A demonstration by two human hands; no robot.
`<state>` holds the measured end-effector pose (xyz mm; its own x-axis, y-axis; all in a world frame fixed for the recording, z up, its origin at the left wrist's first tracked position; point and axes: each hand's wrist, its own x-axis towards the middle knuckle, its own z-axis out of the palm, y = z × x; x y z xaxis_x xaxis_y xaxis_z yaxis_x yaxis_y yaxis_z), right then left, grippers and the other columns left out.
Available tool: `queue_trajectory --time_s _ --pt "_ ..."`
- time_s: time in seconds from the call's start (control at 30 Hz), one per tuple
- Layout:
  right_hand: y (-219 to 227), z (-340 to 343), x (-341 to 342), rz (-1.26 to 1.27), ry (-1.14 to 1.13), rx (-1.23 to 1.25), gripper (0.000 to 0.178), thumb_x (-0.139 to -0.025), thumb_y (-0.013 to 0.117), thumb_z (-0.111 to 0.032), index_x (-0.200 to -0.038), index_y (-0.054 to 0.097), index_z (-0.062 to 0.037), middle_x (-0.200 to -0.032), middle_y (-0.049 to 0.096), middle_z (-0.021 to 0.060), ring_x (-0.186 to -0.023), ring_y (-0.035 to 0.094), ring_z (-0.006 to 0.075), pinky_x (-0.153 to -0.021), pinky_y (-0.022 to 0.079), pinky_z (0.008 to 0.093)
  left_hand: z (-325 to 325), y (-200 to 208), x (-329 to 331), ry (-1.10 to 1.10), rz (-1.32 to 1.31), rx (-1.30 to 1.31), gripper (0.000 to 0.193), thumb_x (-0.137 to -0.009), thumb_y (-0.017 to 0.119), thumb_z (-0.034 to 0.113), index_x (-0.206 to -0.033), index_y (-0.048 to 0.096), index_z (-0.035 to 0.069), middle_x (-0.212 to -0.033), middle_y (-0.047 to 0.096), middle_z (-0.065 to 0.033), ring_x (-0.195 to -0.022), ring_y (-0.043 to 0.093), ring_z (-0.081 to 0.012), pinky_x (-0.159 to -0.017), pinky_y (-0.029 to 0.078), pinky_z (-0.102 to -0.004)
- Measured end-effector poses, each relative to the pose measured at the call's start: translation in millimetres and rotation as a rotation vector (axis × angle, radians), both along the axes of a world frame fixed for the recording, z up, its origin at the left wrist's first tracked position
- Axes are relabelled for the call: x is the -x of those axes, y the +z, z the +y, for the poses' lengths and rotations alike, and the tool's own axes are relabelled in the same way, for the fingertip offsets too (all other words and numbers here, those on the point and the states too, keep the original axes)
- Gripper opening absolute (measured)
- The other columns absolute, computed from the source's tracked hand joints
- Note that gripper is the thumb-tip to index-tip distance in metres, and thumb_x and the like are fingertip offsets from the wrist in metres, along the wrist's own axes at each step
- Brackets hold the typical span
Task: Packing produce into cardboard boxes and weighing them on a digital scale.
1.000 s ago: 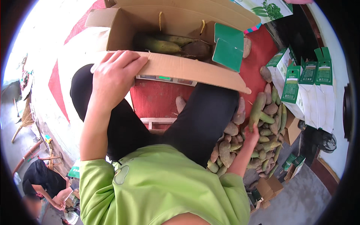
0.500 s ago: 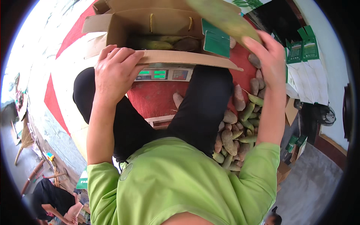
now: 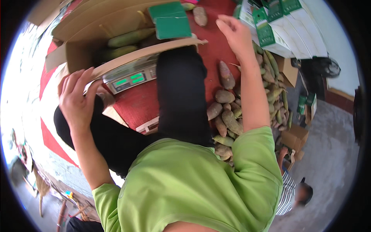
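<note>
A brown cardboard box [image 3: 80, 54] rests on a digital scale [image 3: 130, 82] with lit green displays. My left hand [image 3: 76, 94] grips the near flap of the box at its left end, fingers over the edge and thumb below. Inside the box lie a long green radish [image 3: 131, 38] and other roots in shadow. A green card flap [image 3: 170, 20] stands at the box's right end. My right hand [image 3: 234, 35] hangs over the red cloth, right of the box, with its fingers loosely bent and apart and nothing visible in them.
Brownish root vegetables [image 3: 232, 121] and green radishes are heaped to my right on the red cloth [image 3: 210, 48]. White-and-green cartons [image 3: 286, 33] stand at the far right. A person in a striped shirt [image 3: 285, 193] is at lower right, near small cardboard boxes [image 3: 294, 137].
My right hand no longer holds the long green radish; a green radish now shows in the box. My view has turned, so the box appears further left. My left hand stays on the flap.
</note>
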<state>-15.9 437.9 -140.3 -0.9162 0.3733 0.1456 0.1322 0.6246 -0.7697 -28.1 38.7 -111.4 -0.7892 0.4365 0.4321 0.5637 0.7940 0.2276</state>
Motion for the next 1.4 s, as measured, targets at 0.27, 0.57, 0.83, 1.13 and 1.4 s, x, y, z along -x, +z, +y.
queue_trajectory --time_s 0.27,0.57,0.83,1.13,1.4 --pt "-180.5 125.4 -221.9 -0.580 -0.489 -0.056 0.025 -0.082 0.059 -0.027 -0.091 0.069 -0.0051 -0.089 0.066 0.0202 -0.090 0.063 0.0386 -0.078 0.051 0.0420 8.4 -13.3 2.1 -0.003 -0.047 0.005 0.027 -0.076 0.072 0.012 -0.102 0.070 0.007 -0.097 0.067 -0.0080 -0.095 0.062 -0.0246 -0.091 0.043 -0.0356" --pt "-216.9 102.9 -334.6 -0.714 -0.689 -0.072 0.022 -0.076 0.065 -0.024 -0.089 0.072 -0.0075 -0.087 0.068 0.0169 -0.088 0.066 0.0328 -0.078 0.051 0.0395 -17.3 -24.8 11.6 -0.041 0.064 0.063 0.020 -0.090 0.059 0.010 -0.107 0.068 0.003 -0.105 0.068 -0.0065 -0.099 0.062 -0.0231 -0.093 0.044 -0.0361" --pt "-234.3 144.5 -357.7 -0.775 -0.975 -0.158 0.026 -0.077 0.064 -0.025 -0.095 0.072 -0.0087 -0.093 0.070 0.0158 -0.091 0.067 0.0325 -0.082 0.051 0.0401 -28.8 -21.1 4.5 0.002 0.079 0.126 0.020 -0.092 0.056 0.008 -0.107 0.067 0.001 -0.107 0.068 -0.0084 -0.101 0.061 -0.0246 -0.092 0.044 -0.0363" --pt "-232.2 254.1 -439.1 -0.900 -0.848 -0.106 0.061 -0.077 0.070 -0.036 -0.133 0.053 -0.0150 -0.128 0.059 0.0120 -0.115 0.056 0.0301 -0.096 0.043 0.0401 17.0 -9.2 2.1 0.032 0.120 -0.073 0.019 -0.078 0.069 0.008 -0.097 0.070 0.004 -0.092 0.066 -0.0093 -0.086 0.063 -0.0250 -0.078 0.048 -0.0332" --pt "-255.8 281.8 -432.9 -0.792 -0.859 0.250 0.053 -0.084 0.067 -0.021 -0.134 0.053 -0.0085 -0.132 0.055 0.0135 -0.118 0.053 0.0290 -0.099 0.040 0.0400 3.5 -13.6 4.9 0.029 0.158 0.012 0.019 -0.080 0.068 0.017 -0.095 0.070 0.005 -0.089 0.066 -0.0073 -0.084 0.062 -0.0246 -0.079 0.048 -0.0338"
